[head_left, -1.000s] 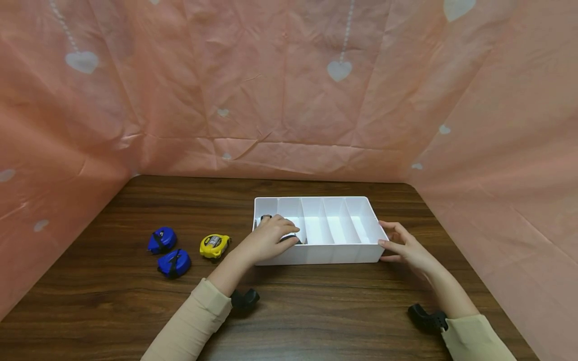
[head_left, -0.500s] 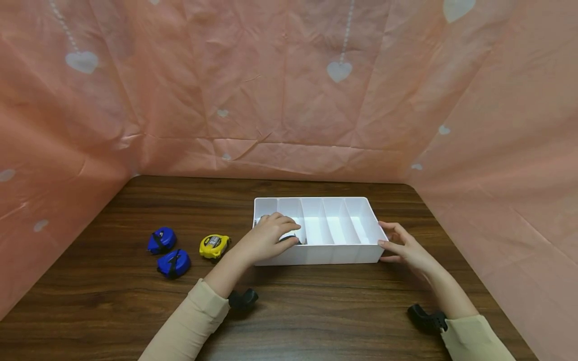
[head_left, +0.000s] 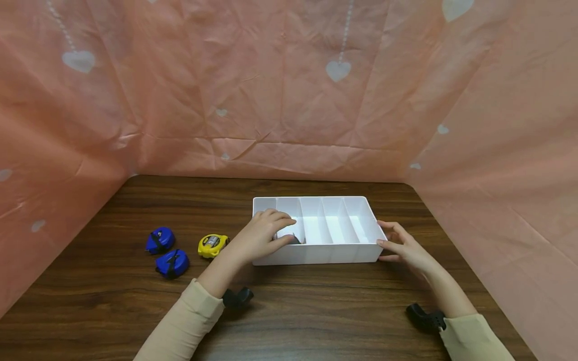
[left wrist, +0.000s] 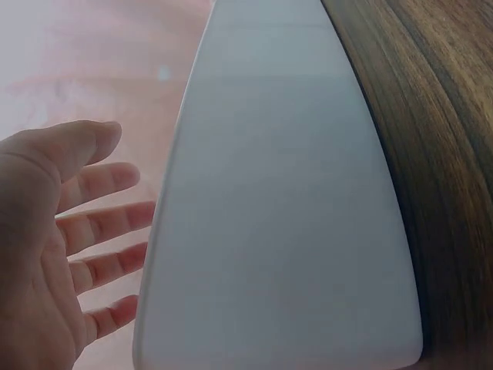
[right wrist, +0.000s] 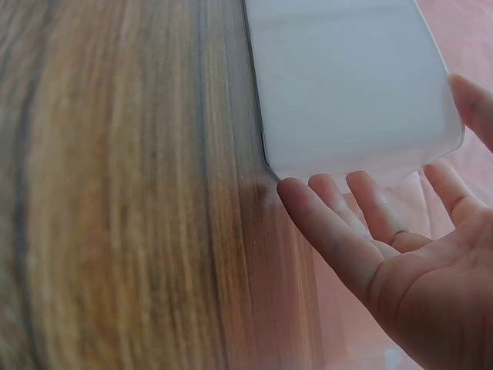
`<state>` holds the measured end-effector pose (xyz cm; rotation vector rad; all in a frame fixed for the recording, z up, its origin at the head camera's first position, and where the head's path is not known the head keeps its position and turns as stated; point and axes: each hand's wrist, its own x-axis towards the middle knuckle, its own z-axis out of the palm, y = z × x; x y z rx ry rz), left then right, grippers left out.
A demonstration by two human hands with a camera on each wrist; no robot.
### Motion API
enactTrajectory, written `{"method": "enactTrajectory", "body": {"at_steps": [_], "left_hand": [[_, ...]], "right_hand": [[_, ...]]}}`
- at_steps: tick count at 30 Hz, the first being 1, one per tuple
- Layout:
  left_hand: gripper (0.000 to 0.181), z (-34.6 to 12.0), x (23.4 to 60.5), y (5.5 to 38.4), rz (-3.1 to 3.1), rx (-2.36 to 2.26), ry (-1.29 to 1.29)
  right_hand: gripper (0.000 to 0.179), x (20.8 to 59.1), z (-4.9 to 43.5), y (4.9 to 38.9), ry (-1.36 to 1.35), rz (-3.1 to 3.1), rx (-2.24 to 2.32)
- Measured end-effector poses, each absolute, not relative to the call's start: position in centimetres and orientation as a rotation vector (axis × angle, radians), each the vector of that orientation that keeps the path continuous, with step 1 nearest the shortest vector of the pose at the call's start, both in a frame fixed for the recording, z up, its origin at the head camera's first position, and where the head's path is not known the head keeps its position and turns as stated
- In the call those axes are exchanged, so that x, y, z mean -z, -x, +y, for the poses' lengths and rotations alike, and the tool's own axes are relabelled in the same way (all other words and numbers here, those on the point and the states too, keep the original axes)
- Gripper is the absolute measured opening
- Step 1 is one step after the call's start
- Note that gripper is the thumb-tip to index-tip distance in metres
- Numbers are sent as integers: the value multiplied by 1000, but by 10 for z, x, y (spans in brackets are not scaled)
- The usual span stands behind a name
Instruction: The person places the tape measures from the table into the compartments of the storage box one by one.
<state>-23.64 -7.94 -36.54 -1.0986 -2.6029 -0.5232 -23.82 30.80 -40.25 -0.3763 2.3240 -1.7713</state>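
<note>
A white divided box stands on the table in the head view. Above its left compartments is my left hand, fingers spread and slightly bent. In the left wrist view, nothing shows between that hand's thumb and fingers. A dark item lies low in the second compartment, close to my left thumb and partly covered. What lies in the leftmost compartment is hidden by the hand. My right hand touches the box's right end with extended, spread fingers, its thumb at the front corner.
Left of the box lies a yellow tape measure. Farther left are two blue tape measures with black straps. Pink cloth with heart prints hangs behind and beside the wooden table.
My left hand has shifted slightly left and up over the box, covering the dark item previously visible in the leftmost compartment. My right hand stays at the box's end.
</note>
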Motion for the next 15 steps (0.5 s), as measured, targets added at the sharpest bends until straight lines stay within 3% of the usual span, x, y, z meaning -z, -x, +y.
{"method": "enactTrajectory", "body": {"at_steps": [15], "left_hand": [[47, -86, 361, 231, -2626, 495, 1065]], "right_hand": [[59, 402, 309, 237, 371, 2319, 1770]]}}
